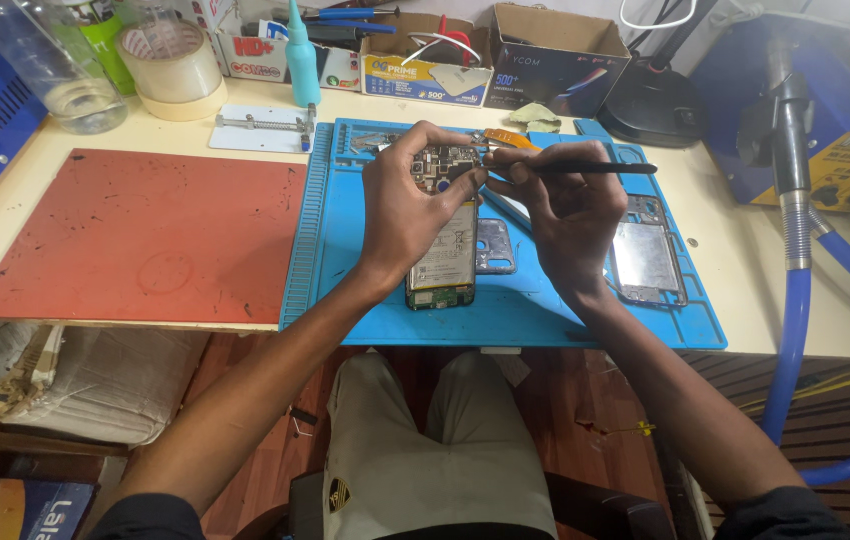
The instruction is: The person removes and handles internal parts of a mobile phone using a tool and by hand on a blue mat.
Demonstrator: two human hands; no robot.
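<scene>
Opened phone (442, 262) on the blue mat (365, 290), mid-bench. Left hand (407, 205) clasps its far end, fingers curled around the edges; right hand (570, 210) pinches a thin black tool (585, 168), tip at the board. Best done with the phone steadied and light tip pressure. Circuitry exposed; pale battery label visible.

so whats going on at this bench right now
A person sits at a workbench with an opened phone lying on a blue work mat. The left hand steadies the phone's upper end, while the right hand holds a thin black tool with its tip at the exposed circuit board near the top. A metal frame piece lies on the mat to the right, and a red mat sits to the left.
</scene>
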